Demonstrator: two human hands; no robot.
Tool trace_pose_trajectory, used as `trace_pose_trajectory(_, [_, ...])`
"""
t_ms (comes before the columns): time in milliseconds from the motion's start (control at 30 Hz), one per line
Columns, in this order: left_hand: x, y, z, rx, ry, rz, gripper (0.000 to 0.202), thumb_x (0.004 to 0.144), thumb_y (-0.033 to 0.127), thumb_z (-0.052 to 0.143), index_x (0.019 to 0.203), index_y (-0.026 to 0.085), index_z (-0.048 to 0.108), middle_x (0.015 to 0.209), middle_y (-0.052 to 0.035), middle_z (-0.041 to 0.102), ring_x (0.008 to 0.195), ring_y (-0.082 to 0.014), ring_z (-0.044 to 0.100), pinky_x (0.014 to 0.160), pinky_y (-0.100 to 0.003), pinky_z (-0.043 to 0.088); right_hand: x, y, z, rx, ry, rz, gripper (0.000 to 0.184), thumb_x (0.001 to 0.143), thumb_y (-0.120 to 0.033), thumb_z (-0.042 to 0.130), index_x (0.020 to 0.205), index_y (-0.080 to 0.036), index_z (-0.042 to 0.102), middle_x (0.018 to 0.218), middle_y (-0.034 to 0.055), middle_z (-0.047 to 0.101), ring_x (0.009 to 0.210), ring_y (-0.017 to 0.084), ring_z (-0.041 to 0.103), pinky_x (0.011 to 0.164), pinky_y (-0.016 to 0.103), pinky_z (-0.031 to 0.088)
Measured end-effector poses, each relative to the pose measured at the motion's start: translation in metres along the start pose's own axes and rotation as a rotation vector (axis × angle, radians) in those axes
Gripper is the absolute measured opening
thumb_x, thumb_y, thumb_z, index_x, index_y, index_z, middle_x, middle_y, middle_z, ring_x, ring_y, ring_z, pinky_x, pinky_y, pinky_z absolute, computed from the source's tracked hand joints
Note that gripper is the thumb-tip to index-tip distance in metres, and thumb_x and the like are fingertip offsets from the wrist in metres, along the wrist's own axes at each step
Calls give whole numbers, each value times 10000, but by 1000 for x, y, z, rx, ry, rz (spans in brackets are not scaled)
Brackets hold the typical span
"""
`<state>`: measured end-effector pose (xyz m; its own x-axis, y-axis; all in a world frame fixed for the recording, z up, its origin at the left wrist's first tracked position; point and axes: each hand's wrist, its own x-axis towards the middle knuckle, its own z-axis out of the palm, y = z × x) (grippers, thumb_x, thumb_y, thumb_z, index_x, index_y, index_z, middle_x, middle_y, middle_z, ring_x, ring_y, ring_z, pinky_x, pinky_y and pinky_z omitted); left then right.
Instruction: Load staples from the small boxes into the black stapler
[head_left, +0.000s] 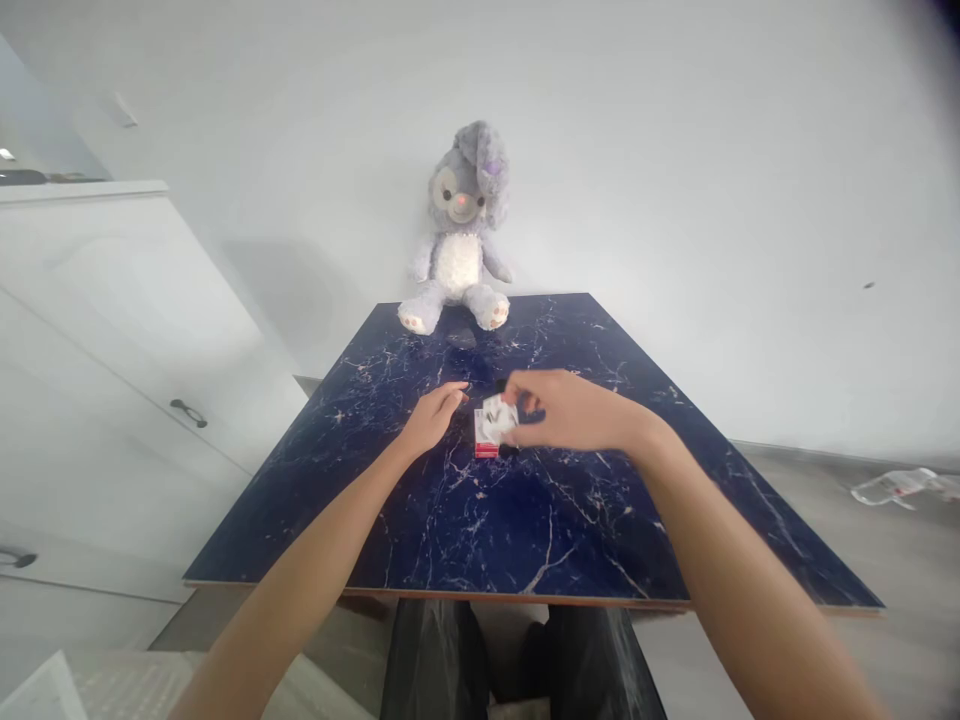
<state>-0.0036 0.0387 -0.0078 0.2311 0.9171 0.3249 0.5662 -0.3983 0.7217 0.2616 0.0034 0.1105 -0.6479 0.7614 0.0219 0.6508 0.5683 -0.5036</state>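
A small deck of playing cards [487, 437] with a red edge lies near the middle of the dark blue marbled table [525, 520]. My right hand [570, 408] pinches a white card [499, 413] just above the deck, fingers closed on it. My left hand [433, 415] hovers just left of the deck, fingers stretched out and together, holding nothing.
A grey and white plush rabbit [461, 235] sits at the table's far edge against the white wall. A white cabinet [112, 350] with dark handles stands to the left. A clear plastic wrapper [896, 486] lies on the floor at right. My legs [517, 660] are under the near edge.
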Motion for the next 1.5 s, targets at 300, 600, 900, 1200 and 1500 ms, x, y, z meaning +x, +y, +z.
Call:
trace_pose_trajectory(300, [3,-9,2,112,15,-7,507,948,171,408,1447,196,495,1318,-76,658,1111,-212,634,1041,-405,458,110,37,33,-19,89,50,606,772,-472,762,1303,-215,623,1220,110,688,1091,290,644,935,354,472])
trace_pose_trajectory(600, [-2,-3,4,215,-24,37,427,965,262,452,1370,239,589,1201,-68,723,1096,-246,659,992,-410,490,67,78,77,209,640,341,414,1008,-474,334,1038,-209,650,964,68,737,890,210,673,817,302,464])
trace_pose_trajectory(900, [-2,3,9,259,13,19,277,938,330,542,1147,250,705,989,-42,762,877,-227,699,853,-367,535,64,77,101,236,535,351,411,1035,-478,269,1107,-245,600,955,65,722,909,231,678,790,286,436])
trace_pose_trajectory(1200, [0,-1,12,217,-30,79,491,959,163,403,1414,277,549,1417,-45,582,1349,-238,478,1157,-464,352,61,75,99,222,508,315,448,1048,-468,224,1140,-262,611,1055,67,714,976,245,669,810,290,432])
trace_pose_trajectory(1500, [-6,9,-18,22,-409,-35,861,913,408,604,1608,306,107,1510,-87,500,1435,-303,407,1148,-508,343,58,67,97,168,495,356,580,1041,-553,114,1183,-248,586,994,84,724,933,274,679,762,305,431])
